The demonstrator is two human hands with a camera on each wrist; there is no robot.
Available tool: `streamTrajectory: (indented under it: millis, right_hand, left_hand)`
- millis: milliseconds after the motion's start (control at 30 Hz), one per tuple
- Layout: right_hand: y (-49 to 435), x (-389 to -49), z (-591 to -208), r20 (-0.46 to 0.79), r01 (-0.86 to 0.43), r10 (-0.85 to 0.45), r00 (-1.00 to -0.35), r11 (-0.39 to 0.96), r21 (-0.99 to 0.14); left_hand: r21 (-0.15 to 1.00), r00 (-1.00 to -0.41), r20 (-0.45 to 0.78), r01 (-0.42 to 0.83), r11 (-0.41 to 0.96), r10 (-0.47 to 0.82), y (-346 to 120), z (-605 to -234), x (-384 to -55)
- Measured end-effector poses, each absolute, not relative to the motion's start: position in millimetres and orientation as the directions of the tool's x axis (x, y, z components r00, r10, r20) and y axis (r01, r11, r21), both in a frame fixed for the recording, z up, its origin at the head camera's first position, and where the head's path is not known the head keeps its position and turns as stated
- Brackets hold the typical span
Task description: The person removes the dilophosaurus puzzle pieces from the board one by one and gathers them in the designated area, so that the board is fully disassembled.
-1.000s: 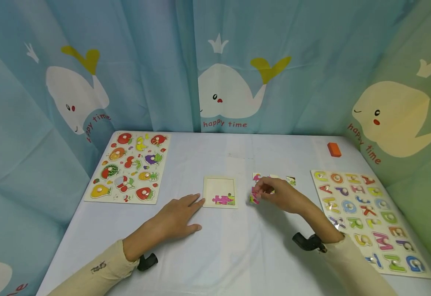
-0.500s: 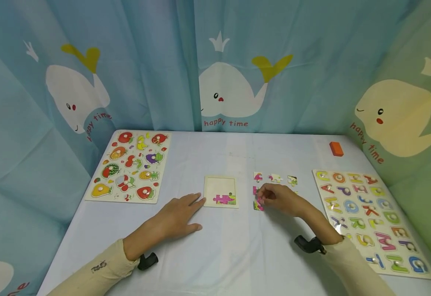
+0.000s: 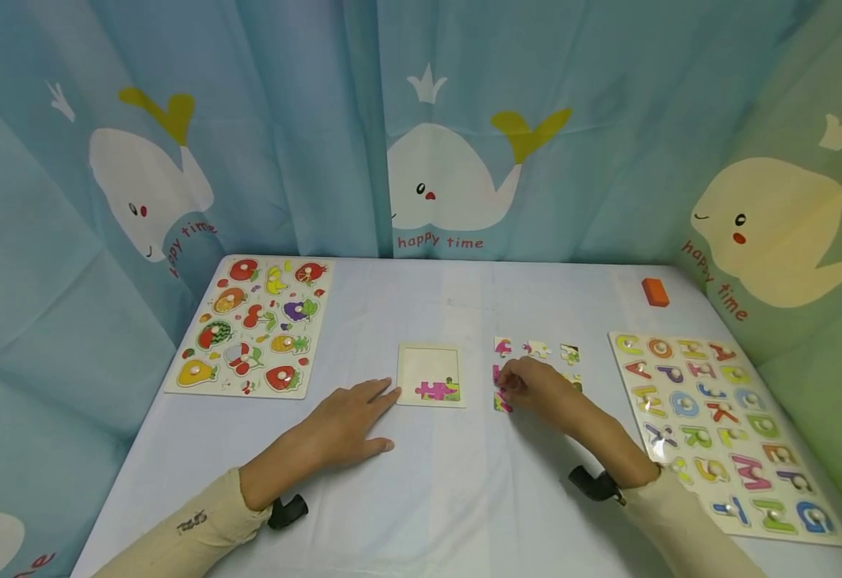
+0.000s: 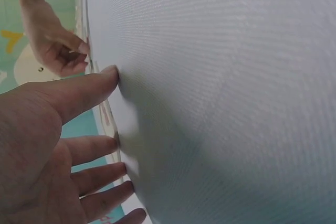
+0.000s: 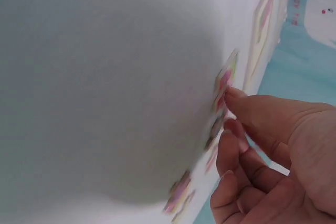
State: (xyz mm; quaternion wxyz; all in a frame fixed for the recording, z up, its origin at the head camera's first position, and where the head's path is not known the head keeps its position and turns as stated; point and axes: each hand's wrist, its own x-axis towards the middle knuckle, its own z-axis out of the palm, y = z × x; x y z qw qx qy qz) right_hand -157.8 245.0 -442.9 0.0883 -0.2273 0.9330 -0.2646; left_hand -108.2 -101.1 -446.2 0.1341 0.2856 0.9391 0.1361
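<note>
My left hand [image 3: 348, 421] rests palm down with spread fingers, the index fingertip at the left edge of a small square wooden puzzle tray [image 3: 428, 348]. In the left wrist view the thumb and fingers of this left hand [image 4: 47, 145] stay straight on the cloth. Pink and green jigsaw pieces [image 3: 435, 391] lie along the tray's bottom right. Over loose pieces right of the tray, my right hand [image 3: 539, 389] has curled fingers and pinches the edge of a pink and green jigsaw piece [image 5: 226, 80]. Its thumb covers one corner of that piece; the index fingertip's contact is hidden.
Loose jigsaw pieces [image 3: 536, 348] lie around the right hand, some beneath it. A fruit peg board [image 3: 250, 325] is at the left, a letter peg board [image 3: 731, 433] at the right. An orange block [image 3: 655, 292] sits at the back right, before the whale-print curtain [image 3: 457, 177].
The right hand lowers a jigsaw piece and it lies at the near left corner of the loose pieces. The hand then shifts slightly left. The left hand and tray stay still.
</note>
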Motion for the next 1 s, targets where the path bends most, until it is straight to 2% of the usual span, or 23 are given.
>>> streamTrajectory:
  millis: [167, 333, 533, 700, 1000]
  right_hand:
    - [223.2, -155.5, -442.1, -0.063, -0.340, -0.448, -0.892, 0.757, -0.558]
    - [192.5, -155.0, -443.5, -0.032, -0.367, -0.472, -0.881, 0.724, -0.584]
    - [159.1, -151.8, -446.7, -0.048, -0.390, -0.490, -0.870, 0.746, -0.540]
    - [147.7, -150.2, -446.6, -0.079, -0.374, -0.470, -0.879, 0.784, -0.495]
    - [145.1, -150.3, -444.3, -0.107, -0.354, -0.459, -0.882, 0.795, -0.492]
  left_hand:
    - [0.336, -0.805, -0.173, 0.494, 0.802, 0.568, -100.9, -446.8, -107.8]
    - [0.339, -0.807, -0.175, 0.488, 0.804, 0.563, -100.5, -446.5, -107.5]
    - [0.324, -0.807, -0.178, 0.492, 0.808, 0.563, -100.9, -446.2, -107.4]
    - [0.315, -0.804, -0.178, 0.499, 0.807, 0.567, -100.9, -447.7, -107.7]
    - [0.318, -0.805, -0.175, 0.499, 0.806, 0.567, -101.4, -450.5, -109.9]
